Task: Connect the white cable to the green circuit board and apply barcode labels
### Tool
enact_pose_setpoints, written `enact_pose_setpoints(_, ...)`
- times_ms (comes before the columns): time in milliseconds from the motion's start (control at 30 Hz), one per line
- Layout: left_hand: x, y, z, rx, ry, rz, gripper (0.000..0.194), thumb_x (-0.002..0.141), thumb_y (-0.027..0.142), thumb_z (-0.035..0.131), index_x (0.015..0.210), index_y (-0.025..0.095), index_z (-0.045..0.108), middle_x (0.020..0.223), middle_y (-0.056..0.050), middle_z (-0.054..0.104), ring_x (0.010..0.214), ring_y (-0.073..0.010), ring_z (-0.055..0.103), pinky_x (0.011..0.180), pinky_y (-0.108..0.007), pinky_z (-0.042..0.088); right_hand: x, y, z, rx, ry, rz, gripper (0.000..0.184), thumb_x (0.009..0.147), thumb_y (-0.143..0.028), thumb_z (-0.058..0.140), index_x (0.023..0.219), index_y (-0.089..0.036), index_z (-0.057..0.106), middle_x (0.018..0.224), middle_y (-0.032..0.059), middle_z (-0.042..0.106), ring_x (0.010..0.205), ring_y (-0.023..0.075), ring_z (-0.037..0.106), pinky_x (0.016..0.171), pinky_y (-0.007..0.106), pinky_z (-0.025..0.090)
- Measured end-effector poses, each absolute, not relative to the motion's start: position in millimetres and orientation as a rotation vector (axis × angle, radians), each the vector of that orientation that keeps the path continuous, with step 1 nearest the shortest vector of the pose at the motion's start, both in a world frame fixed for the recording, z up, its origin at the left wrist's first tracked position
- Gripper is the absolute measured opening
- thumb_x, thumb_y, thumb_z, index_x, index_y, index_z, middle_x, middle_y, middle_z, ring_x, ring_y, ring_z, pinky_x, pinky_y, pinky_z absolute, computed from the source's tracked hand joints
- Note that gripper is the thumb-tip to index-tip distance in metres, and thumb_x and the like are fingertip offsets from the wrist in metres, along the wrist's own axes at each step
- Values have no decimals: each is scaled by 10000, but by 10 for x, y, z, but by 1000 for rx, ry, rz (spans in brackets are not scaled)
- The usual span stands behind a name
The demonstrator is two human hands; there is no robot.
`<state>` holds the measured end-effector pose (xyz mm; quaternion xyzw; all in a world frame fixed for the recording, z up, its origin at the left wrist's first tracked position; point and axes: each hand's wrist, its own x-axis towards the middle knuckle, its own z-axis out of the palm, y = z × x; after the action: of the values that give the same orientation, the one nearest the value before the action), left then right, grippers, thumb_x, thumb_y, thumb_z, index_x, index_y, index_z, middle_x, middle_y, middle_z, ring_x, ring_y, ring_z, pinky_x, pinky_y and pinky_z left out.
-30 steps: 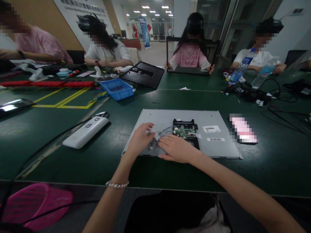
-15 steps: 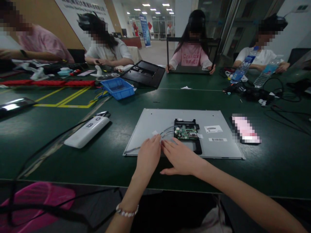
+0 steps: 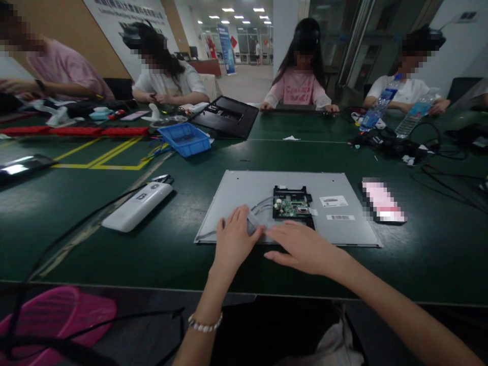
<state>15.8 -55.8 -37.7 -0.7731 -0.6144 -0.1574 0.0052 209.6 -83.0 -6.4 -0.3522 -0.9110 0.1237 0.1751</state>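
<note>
A grey metal display panel [image 3: 244, 188] lies flat on the green table, its back facing up. On it a green circuit board [image 3: 292, 207] sits in a black bracket [image 3: 290, 189], and thin grey cables [image 3: 263, 203] run leftward from the board. My left hand [image 3: 234, 236] rests on the panel's lower left part over the cables, fingers stretched and thumb spread. Between that thumb and index finger shows a pale translucent strip, seemingly tape [image 3: 253, 219]. My right hand [image 3: 301, 246] lies flat at the panel's front edge, fingertips near my left thumb, covering the bracket's lower part.
Left of the panel lies a white power bank [image 3: 139, 206] with a black cable; right, a phone [image 3: 383, 201]. Beyond are a blue basket [image 3: 186, 140], a black frame [image 3: 229, 116] and water bottles [image 3: 381, 107]. Several people sit across the table. A pink basket [image 3: 61, 317] stands below.
My left thumb has moved away from its fingers, exposing the pale strip. My right hand has slid slightly rightward. Across the table, a person has lowered an upright black frame.
</note>
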Motion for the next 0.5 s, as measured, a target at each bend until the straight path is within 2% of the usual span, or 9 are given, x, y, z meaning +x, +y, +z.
enact_pose_setpoints(67, 162, -568, -387, -2418, -1910, -513, 481, 848, 396, 508, 1260, 175, 394, 1347, -164, 456, 1272, -303, 384, 1004, -530, 292, 2304, -755, 5, -1116, -2459, 399, 360, 905, -405, 425, 1145, -193, 590, 1109, 88, 654, 1000, 236, 603, 883, 410, 456)
enact_pose_setpoints(233, 203, -619, -345, -2405, -1808, -655, 502, 813, 374, 566, 1244, 176, 402, 1404, -171, 353, 1326, -319, 286, 1021, -511, 298, 2922, -452, -98, -1377, -2162, 435, 190, 840, -264, 515, 973, -229, 646, 983, 47, 680, 916, 209, 625, 833, 400, 478)
enact_pose_setpoints(367, 222, -629, -285, -2499, -1668, -674, 412, 797, 286, 583, 1181, 191, 467, 1269, -135, 487, 1244, -287, 394, 1015, -459, 328, 3184, -316, -337, -1446, -2015, 600, 185, 746, -222, 589, 928, -212, 622, 938, 52, 669, 865, 197, 629, 740, 351, 504)
enact_pose_setpoints(500, 239, -603, -235, -2527, -1628, -537, 253, 842, 207, 497, 1088, 216, 557, 1141, -91, 581, 1090, -260, 508, 937, -435, 381, 3183, -319, -464, -1462, -1938, 643, 241, 717, -245, 604, 955, -207, 593, 935, 57, 651, 848, 198, 618, 698, 334, 496)
